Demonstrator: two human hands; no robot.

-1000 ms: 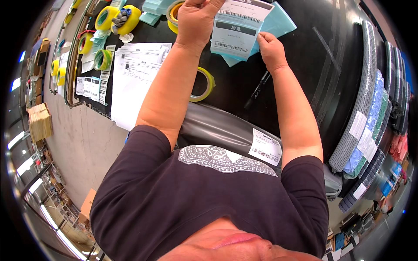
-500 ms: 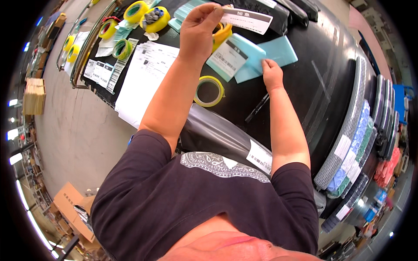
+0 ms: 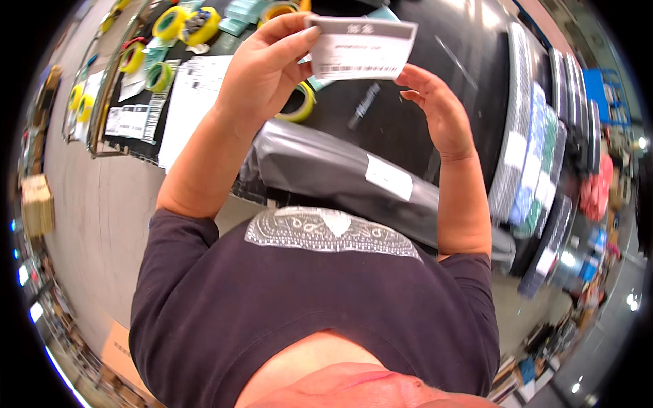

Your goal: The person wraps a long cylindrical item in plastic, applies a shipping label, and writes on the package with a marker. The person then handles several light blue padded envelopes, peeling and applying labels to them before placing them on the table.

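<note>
**Label lifted, not yet stuck**

We held the label [image 3: 361,49] raised above the grey bag [image 3: 326,173]. Our left hand [image 3: 262,71] pinched its left edge, thumb against fingers. Our right hand [image 3: 435,109] touched its right corner, fingers curled and loose. The label, we judged, remained unapplied.

white label [image 3: 360,49] with a grey strip and black barcode in my hands; table [image 3: 469,88] is black; grey poly bag [image 3: 320,170]; yellow and green tape rolls [image 3: 178,26]; my shirt [image 3: 306,299] is black with a white paisley print
</note>
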